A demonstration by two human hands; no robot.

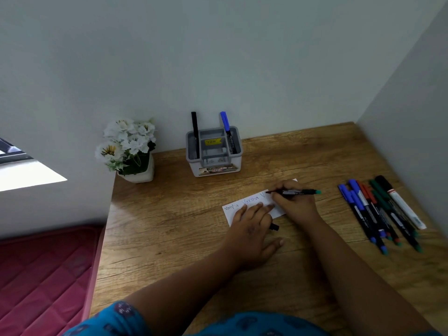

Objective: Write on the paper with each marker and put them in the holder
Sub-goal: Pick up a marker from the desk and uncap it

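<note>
A small white paper (230, 213) with handwriting lies on the wooden desk. My right hand (294, 202) grips a marker (303, 191) with a teal end, its tip touching the paper. My left hand (252, 230) presses flat on the paper, and a black cap (275, 227) pokes out from under its fingers. The grey holder (214, 151) stands by the back wall with a black marker (195, 134) and a blue marker (226, 130) upright in it. Several more markers (380, 212) lie in a loose pile on the right.
A white pot of white flowers (128, 149) stands at the desk's back left corner. Walls close off the back and the right side. A pink mattress (43, 275) lies below the desk's left edge.
</note>
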